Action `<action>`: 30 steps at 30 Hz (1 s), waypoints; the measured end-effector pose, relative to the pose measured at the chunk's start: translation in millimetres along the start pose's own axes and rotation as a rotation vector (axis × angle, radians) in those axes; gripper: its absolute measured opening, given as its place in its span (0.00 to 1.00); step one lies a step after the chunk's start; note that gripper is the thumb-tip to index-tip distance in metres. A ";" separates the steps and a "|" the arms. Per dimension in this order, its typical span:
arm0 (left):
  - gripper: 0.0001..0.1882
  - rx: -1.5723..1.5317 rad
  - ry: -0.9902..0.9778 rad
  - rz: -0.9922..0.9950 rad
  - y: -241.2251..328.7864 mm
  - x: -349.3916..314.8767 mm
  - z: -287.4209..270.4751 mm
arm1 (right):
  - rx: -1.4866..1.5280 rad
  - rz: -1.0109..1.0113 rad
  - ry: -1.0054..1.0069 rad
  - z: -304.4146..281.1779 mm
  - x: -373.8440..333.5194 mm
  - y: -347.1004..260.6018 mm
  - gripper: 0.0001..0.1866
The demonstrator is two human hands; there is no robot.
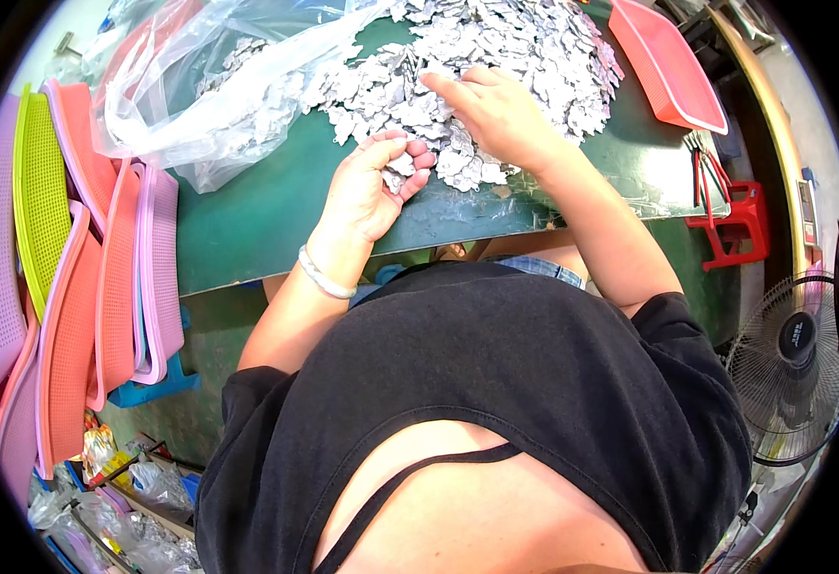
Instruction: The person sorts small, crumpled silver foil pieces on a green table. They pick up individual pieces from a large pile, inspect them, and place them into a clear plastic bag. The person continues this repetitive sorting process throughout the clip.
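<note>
A broad heap of small, flat, silvery-white cut-out pieces [524,43] covers the far middle of the green table [257,225]. My left hand [371,187] is at the near edge of the heap, palm up, with its fingers curled round a few of these silvery pieces [398,170]. A pale bracelet [324,275] circles that wrist. Just to the right, my right hand [501,115] reaches over the heap. Its index finger stretches out to the left onto the pieces; the thumb and lower fingers are mostly hidden under the hand. What the pieces depict is too small to make out.
A clear plastic bag [218,105] holding more pieces lies at the left. Purple, coral and green plastic baskets [42,191] are stacked beside the table. A coral tray [668,67] sits at the far right, with a red stool [740,225] and a fan [787,364] nearer.
</note>
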State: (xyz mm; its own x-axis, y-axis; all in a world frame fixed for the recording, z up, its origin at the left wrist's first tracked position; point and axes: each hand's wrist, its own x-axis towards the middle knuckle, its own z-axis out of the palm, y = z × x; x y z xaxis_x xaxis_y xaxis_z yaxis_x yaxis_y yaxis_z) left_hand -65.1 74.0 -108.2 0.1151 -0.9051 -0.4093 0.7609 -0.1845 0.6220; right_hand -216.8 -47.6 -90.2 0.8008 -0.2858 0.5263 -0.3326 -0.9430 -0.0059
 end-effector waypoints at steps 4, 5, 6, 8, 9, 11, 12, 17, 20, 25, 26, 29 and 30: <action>0.07 -0.001 -0.044 -0.021 -0.1 3.2 -4.3 | 0.027 -0.115 0.016 3.0 1.3 7.4 0.25; 0.07 -0.004 -0.065 -0.031 -0.1 4.1 -5.5 | 0.024 -0.127 0.006 2.5 1.4 8.7 0.25; 0.07 -0.006 -0.085 -0.041 0.1 4.5 -5.8 | 0.038 -0.152 0.008 3.5 0.8 10.6 0.25; 0.08 -0.014 -0.072 -0.071 0.9 2.2 -3.5 | 0.068 -0.206 0.014 6.2 -0.5 13.7 0.25; 0.09 -0.018 -0.063 -0.084 1.7 1.3 -2.8 | 0.067 -0.206 0.022 3.5 -0.4 14.6 0.25; 0.10 -0.014 -0.076 -0.106 3.0 1.3 -2.7 | 0.063 -0.206 0.034 -5.8 -0.7 15.4 0.25; 0.11 -0.013 -0.083 -0.117 3.1 1.2 -2.9 | 0.062 -0.162 0.020 -4.9 -2.8 18.3 0.25; 0.12 0.003 -0.075 -0.124 2.8 0.3 -3.0 | 0.107 -0.153 0.019 -1.3 -0.9 11.3 0.24; 0.12 0.006 -0.068 -0.126 2.8 0.2 -2.4 | 0.109 -0.206 0.036 1.4 -0.5 11.3 0.23; 0.12 -0.013 -0.108 -0.138 2.3 1.2 -6.9 | 0.116 -0.151 0.000 -6.1 0.8 10.1 0.22; 0.12 -0.015 -0.115 -0.145 2.1 0.9 -6.3 | 0.142 -0.124 -0.004 -7.4 0.3 7.6 0.22; 0.14 -0.064 -0.171 -0.157 3.2 -0.3 -3.6 | 0.325 -0.145 0.009 -10.1 4.6 -9.6 0.22; 0.15 -0.087 -0.196 -0.161 3.2 -0.7 -3.3 | 0.404 -0.168 0.017 -9.3 7.1 -14.9 0.22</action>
State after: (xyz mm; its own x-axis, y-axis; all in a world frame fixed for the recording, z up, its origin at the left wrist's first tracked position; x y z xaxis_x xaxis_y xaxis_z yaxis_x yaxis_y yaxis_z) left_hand -60.6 75.3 -108.1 -0.1310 -0.9252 -0.3561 0.8126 -0.3060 0.4961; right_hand -210.8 -34.0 -78.6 0.8178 -0.1233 0.5621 0.0257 -0.9680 -0.2498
